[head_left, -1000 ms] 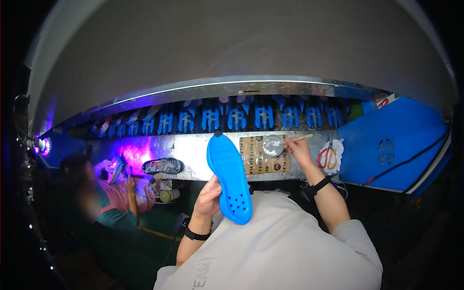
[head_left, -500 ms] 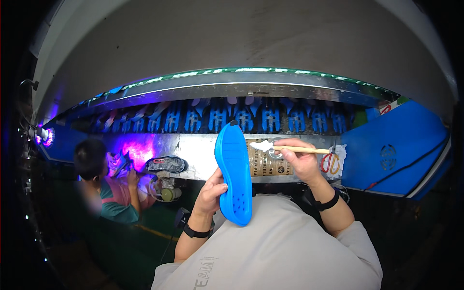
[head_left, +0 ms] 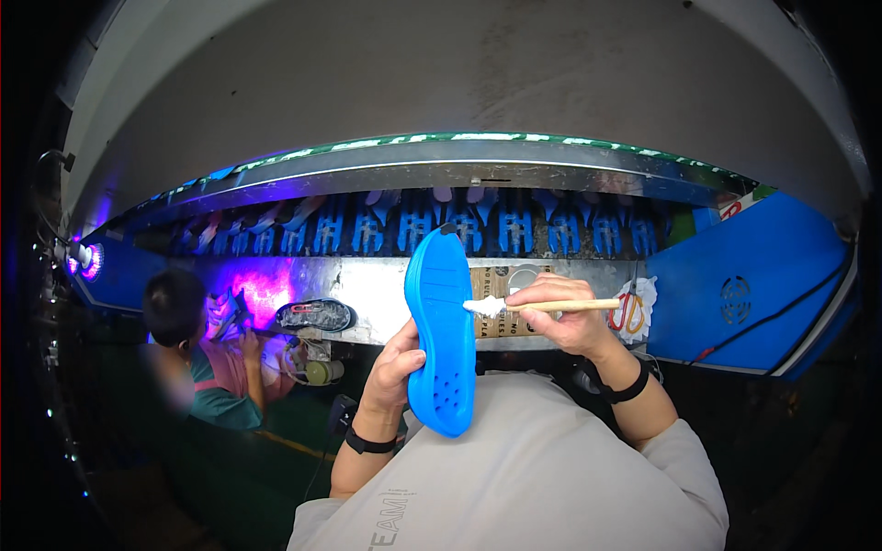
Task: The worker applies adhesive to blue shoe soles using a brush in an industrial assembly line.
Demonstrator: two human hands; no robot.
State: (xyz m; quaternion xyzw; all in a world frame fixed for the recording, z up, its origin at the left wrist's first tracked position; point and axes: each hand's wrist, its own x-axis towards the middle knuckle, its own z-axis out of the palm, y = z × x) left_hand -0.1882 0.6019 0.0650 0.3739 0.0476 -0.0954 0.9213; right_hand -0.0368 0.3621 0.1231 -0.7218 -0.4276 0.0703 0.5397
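Note:
My left hand (head_left: 397, 369) grips a blue shoe sole (head_left: 439, 335) by its left edge, thumb on the near side. The sole stands lengthwise in front of me, its hollow inner face toward me, with small holes near the lower end and a dark piece at the top tip. In my right hand (head_left: 574, 323) is a brush (head_left: 588, 304) with a pale wooden handle, pinched between thumb and fingers. Its white, clumped head reaches the right rim of the sole at mid-length; whether it presses on the surface I cannot tell.
Beneath my hands runs a metal bench (head_left: 377, 285) with a printed cardboard piece (head_left: 505, 326). Orange-handled scissors (head_left: 628, 314) lie at right beside white paper. A dark sole (head_left: 315, 315) rests at left, near a co-worker (head_left: 216, 358) under purple light. Blue racks (head_left: 423, 225) line the back.
My right hand has brought the brush down and left, from beside the sole to its right rim. The sole has shifted slightly left in my left hand.

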